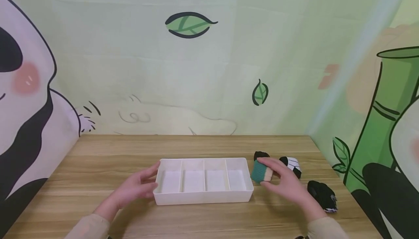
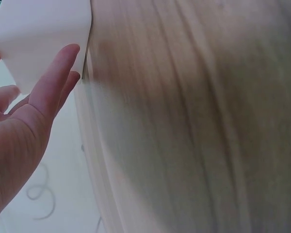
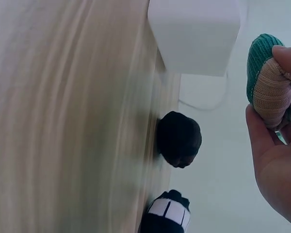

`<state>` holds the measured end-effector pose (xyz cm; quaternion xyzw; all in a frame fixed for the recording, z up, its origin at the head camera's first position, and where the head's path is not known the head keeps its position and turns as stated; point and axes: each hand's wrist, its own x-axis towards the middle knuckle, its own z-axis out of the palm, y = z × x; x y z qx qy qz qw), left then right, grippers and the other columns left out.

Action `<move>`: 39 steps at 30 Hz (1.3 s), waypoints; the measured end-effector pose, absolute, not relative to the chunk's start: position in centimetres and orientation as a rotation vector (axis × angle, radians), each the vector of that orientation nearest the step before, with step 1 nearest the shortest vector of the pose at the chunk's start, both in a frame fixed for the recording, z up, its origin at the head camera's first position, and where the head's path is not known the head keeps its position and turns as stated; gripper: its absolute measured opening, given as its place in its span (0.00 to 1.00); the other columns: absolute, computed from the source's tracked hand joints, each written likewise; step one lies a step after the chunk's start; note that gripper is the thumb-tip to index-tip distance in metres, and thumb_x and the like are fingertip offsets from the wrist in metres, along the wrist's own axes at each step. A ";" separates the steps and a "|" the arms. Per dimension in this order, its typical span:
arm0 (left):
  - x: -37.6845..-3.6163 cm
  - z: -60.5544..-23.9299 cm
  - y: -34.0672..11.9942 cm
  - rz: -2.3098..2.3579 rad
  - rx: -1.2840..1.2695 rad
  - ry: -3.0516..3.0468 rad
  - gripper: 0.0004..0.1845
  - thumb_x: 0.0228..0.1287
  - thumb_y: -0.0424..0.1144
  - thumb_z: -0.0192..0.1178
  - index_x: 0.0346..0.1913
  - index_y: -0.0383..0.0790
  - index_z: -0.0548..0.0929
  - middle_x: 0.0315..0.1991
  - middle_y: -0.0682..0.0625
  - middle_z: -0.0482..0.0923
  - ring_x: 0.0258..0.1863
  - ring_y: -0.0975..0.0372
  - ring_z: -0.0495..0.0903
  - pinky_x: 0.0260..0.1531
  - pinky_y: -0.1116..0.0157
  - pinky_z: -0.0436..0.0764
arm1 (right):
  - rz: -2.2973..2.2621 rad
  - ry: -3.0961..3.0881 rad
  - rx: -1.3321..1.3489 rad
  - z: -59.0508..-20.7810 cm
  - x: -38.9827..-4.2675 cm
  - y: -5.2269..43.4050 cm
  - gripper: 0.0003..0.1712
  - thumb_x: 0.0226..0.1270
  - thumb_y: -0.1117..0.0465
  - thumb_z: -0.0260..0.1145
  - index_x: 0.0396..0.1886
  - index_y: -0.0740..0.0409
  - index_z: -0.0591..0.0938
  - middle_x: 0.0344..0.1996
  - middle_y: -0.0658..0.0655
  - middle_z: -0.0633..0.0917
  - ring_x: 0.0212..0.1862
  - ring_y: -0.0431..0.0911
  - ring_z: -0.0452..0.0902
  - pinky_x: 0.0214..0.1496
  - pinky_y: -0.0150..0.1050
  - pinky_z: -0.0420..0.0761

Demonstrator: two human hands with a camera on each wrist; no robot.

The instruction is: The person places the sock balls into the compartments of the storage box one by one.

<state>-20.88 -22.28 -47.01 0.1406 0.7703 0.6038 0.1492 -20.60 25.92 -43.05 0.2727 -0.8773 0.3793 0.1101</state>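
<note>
My right hand (image 1: 285, 181) pinches a rolled-up sock (image 1: 259, 171), teal and beige knit, between thumb and fingers, just off the right end of a white divided box (image 1: 203, 198). In the right wrist view that sock (image 3: 269, 92) is raised above the table. My left hand (image 1: 135, 186) lies with fairly straight fingers against the box's left end. From the left wrist view, the left hand's fingers (image 2: 53, 82) extend along the white end wall. The box's compartments hold nothing.
Behind the held sock sits a black rolled sock (image 1: 261, 155). A black-and-white patterned sock (image 1: 292, 165) lies to its right. Another dark bundle (image 1: 322, 196) rests nearer the right edge of the wooden table (image 1: 196, 220). A printed cloth (image 1: 131, 50) hangs behind.
</note>
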 end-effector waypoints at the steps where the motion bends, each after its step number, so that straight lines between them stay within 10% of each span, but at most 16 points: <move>1: -20.9 -46.9 -22.3 1.736 0.409 2.212 0.40 0.70 0.32 0.59 0.78 0.39 0.51 0.74 0.28 0.50 0.67 0.34 0.62 0.47 0.57 0.84 | 1.110 -2.575 0.813 -42.9 -20.6 25.8 0.39 0.52 0.71 0.78 0.66 0.58 0.76 0.62 0.61 0.76 0.54 0.50 0.75 0.51 0.36 0.82; 39: -20.9 -46.6 -22.3 1.773 0.430 2.176 0.39 0.70 0.30 0.59 0.78 0.36 0.50 0.73 0.25 0.49 0.67 0.33 0.62 0.46 0.56 0.84 | 1.039 -2.663 1.064 -43.5 -23.7 22.1 0.39 0.50 0.68 0.78 0.65 0.52 0.78 0.62 0.55 0.77 0.60 0.50 0.73 0.59 0.50 0.77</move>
